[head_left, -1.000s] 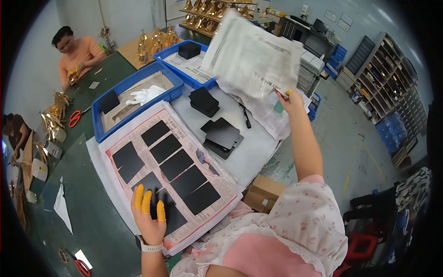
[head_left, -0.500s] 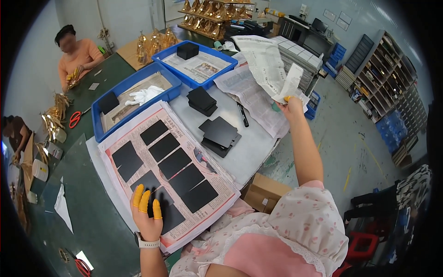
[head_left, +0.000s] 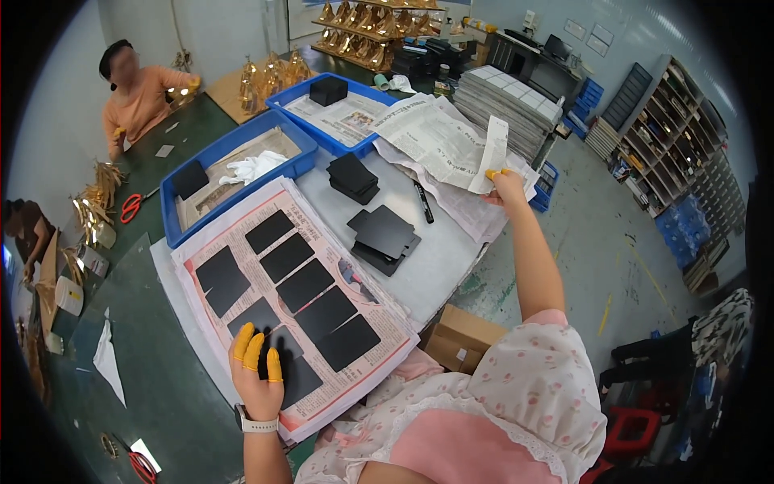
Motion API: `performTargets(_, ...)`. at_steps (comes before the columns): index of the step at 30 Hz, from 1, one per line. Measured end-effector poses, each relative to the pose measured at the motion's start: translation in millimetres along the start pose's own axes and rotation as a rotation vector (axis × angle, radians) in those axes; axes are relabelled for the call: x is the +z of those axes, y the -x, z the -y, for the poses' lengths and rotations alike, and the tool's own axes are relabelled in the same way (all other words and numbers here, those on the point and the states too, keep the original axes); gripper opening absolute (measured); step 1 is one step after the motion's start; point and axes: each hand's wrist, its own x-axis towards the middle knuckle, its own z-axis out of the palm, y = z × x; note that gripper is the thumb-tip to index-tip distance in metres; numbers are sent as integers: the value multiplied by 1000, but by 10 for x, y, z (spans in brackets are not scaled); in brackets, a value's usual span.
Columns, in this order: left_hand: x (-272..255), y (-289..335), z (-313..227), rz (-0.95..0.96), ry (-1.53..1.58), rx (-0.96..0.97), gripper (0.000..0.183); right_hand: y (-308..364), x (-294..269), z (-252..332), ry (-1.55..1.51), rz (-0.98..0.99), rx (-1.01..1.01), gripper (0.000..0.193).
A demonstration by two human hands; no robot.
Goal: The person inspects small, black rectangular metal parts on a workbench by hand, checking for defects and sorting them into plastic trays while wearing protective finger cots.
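Note:
My right hand (head_left: pixel 506 188), with yellow finger covers, pinches the edge of a newspaper sheet (head_left: pixel 431 139) and a narrow pale paper strip (head_left: pixel 494 149) at the right side of the table. That sheet lies partly over other newspaper and the rim of a blue tray. Over the near end of a newspaper stack (head_left: pixel 211 262), my left hand (head_left: pixel 260 375) has its covered fingers apart, at a black card (head_left: pixel 300 379); I cannot tell whether they press on it. More flat black cards (head_left: pixel 337 306) lie in rows on the stack.
Two piles of black cards (head_left: pixel 352 177) (head_left: pixel 383 234) and a black marker (head_left: pixel 423 202) lie beyond the stack. Blue trays (head_left: pixel 305 153) (head_left: pixel 371 145) stand behind, one holding white gloves (head_left: pixel 254 167). Red scissors (head_left: pixel 131 208) are at left. A co-worker (head_left: pixel 141 97) sits across the table.
My right hand has brought the newspaper sheet down and slightly left, so it now lies flatter over the other newspaper. My left hand stays put. The co-worker's arm has reached out to the side.

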Motion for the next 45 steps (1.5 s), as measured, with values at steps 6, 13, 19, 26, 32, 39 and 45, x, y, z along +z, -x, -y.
performTargets(6,12,17,18,-3,-11,14,30,-156,-51,19,457,-7,-86,34)
performTargets(13,49,-12,46,7,7,16,29,-14,-428,216,471,-50,-69,30)
performTargets(19,37,0,55,16,17,12,30,185,-859,668,891,-419,-313,37)
performTargets(26,-62,73,27,-11,-6,12,29,-168,-14,668,588,-248,-531,31)
performTargets(32,45,-94,55,-17,61,54,30,-960,-131,-145,1103,-110,-411,37)
performTargets(39,-385,63,-178,102,-134,45,35,97,638,522,827,-177,-777,25)
performTargets(45,-593,689,-351,146,-225,-60,39,1342,1372,401,663,342,-1141,22)
